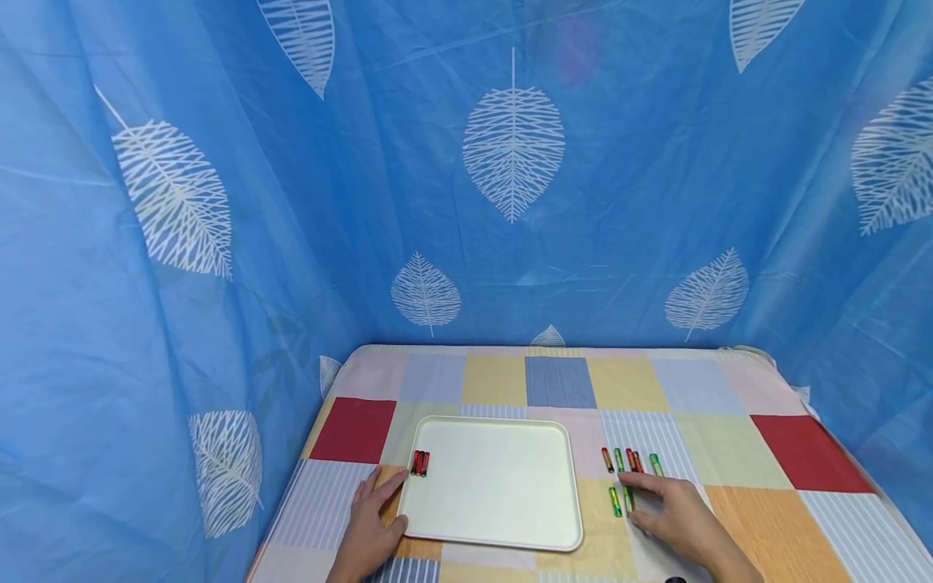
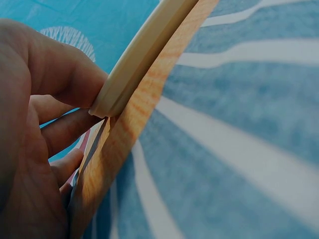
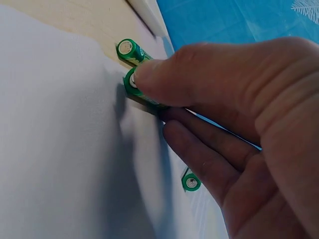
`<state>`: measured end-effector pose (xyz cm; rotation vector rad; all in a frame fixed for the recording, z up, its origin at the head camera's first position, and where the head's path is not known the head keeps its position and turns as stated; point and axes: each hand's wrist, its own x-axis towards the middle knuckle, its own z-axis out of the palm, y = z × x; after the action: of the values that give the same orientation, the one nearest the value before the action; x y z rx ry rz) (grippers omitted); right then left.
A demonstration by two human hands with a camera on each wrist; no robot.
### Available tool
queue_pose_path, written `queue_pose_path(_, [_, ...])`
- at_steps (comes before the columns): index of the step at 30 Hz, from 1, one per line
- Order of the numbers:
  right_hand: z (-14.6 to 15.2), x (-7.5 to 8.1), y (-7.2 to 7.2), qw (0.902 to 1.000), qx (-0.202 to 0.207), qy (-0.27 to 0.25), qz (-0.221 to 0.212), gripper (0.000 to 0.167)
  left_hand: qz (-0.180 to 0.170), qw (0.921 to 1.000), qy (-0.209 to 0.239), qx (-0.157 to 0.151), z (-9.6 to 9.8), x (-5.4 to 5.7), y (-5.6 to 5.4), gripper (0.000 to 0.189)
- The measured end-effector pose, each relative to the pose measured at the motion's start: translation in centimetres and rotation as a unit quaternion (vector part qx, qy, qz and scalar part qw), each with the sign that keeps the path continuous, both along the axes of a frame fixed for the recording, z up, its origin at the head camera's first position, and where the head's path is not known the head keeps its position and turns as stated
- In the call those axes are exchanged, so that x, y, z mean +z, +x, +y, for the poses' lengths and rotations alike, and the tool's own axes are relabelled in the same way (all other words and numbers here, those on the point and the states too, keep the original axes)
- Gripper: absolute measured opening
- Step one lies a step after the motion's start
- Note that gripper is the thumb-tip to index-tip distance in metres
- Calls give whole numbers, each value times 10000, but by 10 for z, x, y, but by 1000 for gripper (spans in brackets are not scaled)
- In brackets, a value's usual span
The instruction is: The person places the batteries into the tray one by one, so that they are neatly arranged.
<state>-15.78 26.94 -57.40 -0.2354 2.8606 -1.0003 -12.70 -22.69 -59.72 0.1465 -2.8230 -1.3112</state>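
Note:
A cream tray point(image 1: 496, 486) lies on the table, with red batteries point(image 1: 420, 463) side by side at its left rim. My left hand point(image 1: 370, 518) is at the tray's left side, fingers spread and thumb touching the near corner; the left wrist view shows the thumb against the tray rim point(image 2: 134, 64). On the right, my right hand point(image 1: 678, 514) pinches a green battery point(image 3: 130, 88) lengthwise, thumb on its end. Right beside it lies another green battery point(image 3: 130, 49). Beyond the fingers are red batteries point(image 1: 607, 460) and more green batteries point(image 1: 656, 464).
A patchwork cloth point(image 1: 751, 453) covers the table. Blue curtains point(image 1: 619, 162) with white leaf prints hang behind it and at both sides. A small dark object point(image 1: 675, 580) shows at the bottom edge by the right wrist.

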Motion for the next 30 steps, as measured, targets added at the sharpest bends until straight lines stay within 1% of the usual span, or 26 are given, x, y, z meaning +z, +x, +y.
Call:
queue_pose_path(9, [0,1,2,9999,-84,47,106,47,-30,10000,1,-1,0,-1,1,70])
queue_pose_path(14, [1,6,2,9996,-253,52,-78,47,3,10000,-19,-36,-1,0,0,71])
queue_pose_path(16, [2,8,2,9994,-293,-60,-171,48,38,10000,-40,-56,-2,0,1,72])
queue_pose_path(21, [2,12,1,9988,-236,-394,-190,49,58,9999,-47,-81,-2,0,1,72])
queue_pose_path(25, [-3,17,-3,9986,-184,-457,-199,49,86,9999,-17,-88,-3,0,1,72])
queue_pose_path(28, [-7,20,-5,9982,-71,-585,-115,48,97,9999,9,-100,-3,-1,1,71])
queue_pose_path(30, [-10,21,-6,9975,47,-698,37,48,90,9999,16,-102,-3,-1,1,71])
